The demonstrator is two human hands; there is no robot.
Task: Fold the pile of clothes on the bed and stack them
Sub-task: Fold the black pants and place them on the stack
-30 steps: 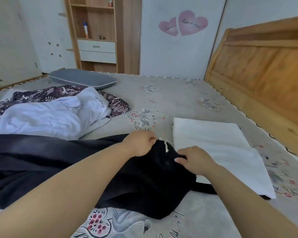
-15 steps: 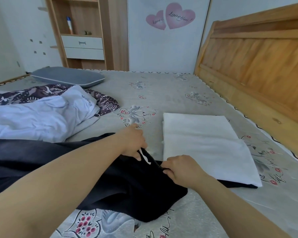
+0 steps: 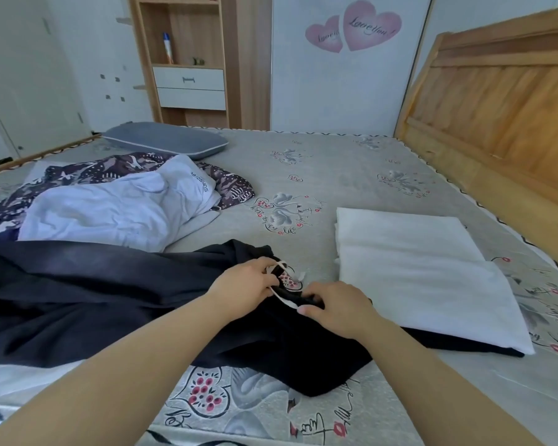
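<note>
I saw both hands working at the top edge of the black garment (image 3: 116,304), a soft, matte, crumpled cloth spread across the bed (image 3: 342,169) from its left side to the middle. The left hand (image 3: 248,284) had its fingers (image 3: 268,268) curled, pinching a thin white cord (image 3: 282,296) that looped out of the dark fabric. The right hand (image 3: 334,309) lay just beside it, fingers bent and pressed down on the same bunched edge and cord. Right of the garment lay a folded white cloth (image 3: 422,272), flat and roughly rectangular, its near corner overlapping the black fabric. Behind the garment sat a rumpled pale shirt (image 3: 116,207) on a purple patterned piece (image 3: 87,172). A smooth grey pillow (image 3: 165,143) lay beyond those. The mattress cover looked quilted, printed with swans and hearts.
</note>
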